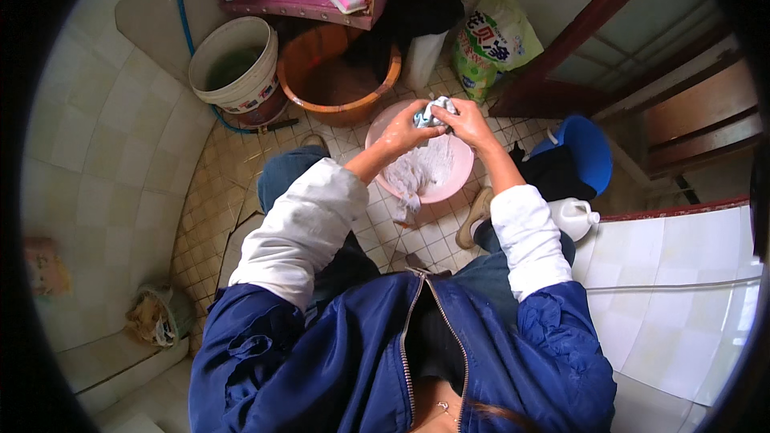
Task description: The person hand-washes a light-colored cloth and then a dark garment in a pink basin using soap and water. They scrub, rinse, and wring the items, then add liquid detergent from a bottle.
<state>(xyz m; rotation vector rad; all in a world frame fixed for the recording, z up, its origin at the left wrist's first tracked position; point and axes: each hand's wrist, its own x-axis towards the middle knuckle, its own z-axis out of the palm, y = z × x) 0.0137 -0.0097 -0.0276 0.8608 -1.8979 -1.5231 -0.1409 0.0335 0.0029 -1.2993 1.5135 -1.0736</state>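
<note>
Both my hands grip one bunched, wet-looking white cloth [443, 109] with bluish-green marks. My left hand [404, 127] has it from the left, my right hand [468, 120] from the right, just above the far part of a pink plastic basin [462, 177]. Inside the basin lies a larger pale cloth [415, 169] amid whitish water or suds. One end of that cloth hangs over the near rim toward the tiled floor. The folds between my fingers hide part of the held cloth.
Beyond the basin stand an orange-brown tub [337, 109] with dark fabric over its edge, a white bucket [233, 96] of greenish water and a green detergent bag [493, 42]. At right are a blue bucket [586, 153], black cloth [550, 171] and a white jug [571, 219]. A pink shelf [289, 10] overhangs the tub.
</note>
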